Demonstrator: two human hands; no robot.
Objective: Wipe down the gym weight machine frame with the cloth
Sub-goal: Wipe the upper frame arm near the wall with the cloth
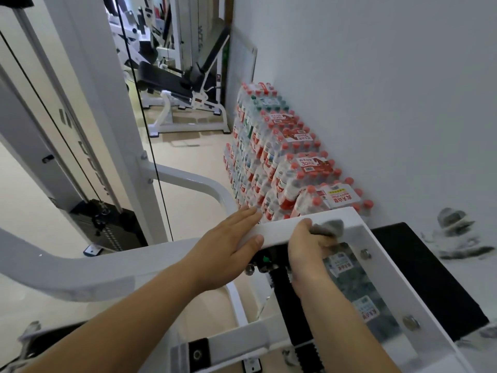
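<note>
Left hand (228,246) lay flat on white machine frame (277,231), fingers straight, holding nothing. Right hand (306,249) gripped grey cloth (330,226), bunched on frame's top edge near left hand. Water-bottle packs (282,162) stood against wall.

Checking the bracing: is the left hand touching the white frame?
Touching. The head view shows the left hand lying flat on the white frame.
</note>
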